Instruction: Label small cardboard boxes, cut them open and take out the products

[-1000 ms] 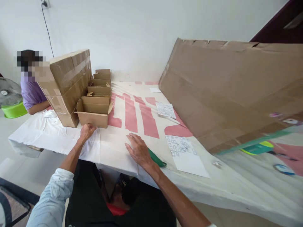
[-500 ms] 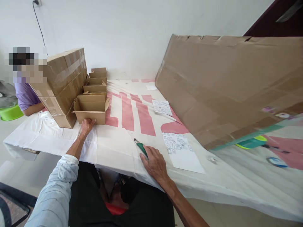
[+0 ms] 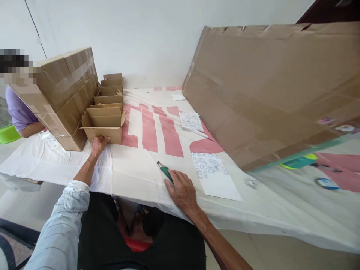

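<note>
My left hand (image 3: 99, 145) is at the lower front of a small open cardboard box (image 3: 108, 135), its fingers curled against the bottom edge and the thumb pointing right. The box stands upright with its side flaps spread; its inside bottom is hidden. My right hand (image 3: 182, 189) rests near the table's front edge, closed around a green-handled utility knife (image 3: 165, 171) whose tip points away and to the left. Behind the box, several more open cardboard boxes (image 3: 111, 83) run in a row toward the wall.
Taped cartons (image 3: 63, 97) are stacked left of the open boxes, with a person in a purple sleeve (image 3: 21, 110) beyond. A large cardboard sheet (image 3: 270, 93) leans at right. Marked paper (image 3: 218, 183) and a tape roll (image 3: 326, 183) lie on the cloth-covered table (image 3: 135, 172).
The whole view has shifted slightly, so things appear a little higher and mostly further left. Both hands keep their places, at the box and on the knife.
</note>
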Action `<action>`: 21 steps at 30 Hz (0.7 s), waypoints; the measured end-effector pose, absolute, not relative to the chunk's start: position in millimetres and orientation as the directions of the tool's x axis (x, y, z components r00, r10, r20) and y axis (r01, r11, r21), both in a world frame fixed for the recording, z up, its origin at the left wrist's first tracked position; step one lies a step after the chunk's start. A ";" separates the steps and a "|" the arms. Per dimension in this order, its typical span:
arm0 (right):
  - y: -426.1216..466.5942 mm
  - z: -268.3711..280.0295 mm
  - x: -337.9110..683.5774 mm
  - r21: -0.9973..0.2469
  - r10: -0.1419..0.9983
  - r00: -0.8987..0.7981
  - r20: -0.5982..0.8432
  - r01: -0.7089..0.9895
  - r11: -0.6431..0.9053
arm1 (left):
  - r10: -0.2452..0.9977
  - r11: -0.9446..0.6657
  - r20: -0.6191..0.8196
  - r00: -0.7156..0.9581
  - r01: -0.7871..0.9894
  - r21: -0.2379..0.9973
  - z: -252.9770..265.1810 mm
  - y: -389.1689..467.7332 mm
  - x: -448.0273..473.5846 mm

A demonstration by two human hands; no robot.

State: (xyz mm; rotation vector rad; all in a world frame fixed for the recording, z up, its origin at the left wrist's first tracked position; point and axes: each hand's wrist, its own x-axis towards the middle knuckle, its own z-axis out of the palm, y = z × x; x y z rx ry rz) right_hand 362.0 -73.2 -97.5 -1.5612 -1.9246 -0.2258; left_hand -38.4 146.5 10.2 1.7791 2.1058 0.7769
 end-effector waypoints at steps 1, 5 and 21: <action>-73.0 -97.5 361.8 -0.254 0.812 -0.087 0.577 0.926 0.280 | 0.969 0.106 0.127 -0.211 0.823 0.558 10.4 147.3 -38.5; -72.1 -96.3 360.5 -0.267 0.816 -0.072 0.574 0.925 0.269 | 0.969 0.117 0.122 -0.214 0.834 0.540 13.0 147.9 -38.1; -69.6 -89.0 359.4 -0.330 0.841 -0.002 0.542 0.919 0.215 | 0.983 -0.155 0.139 0.118 0.943 0.295 -5.6 56.6 -41.2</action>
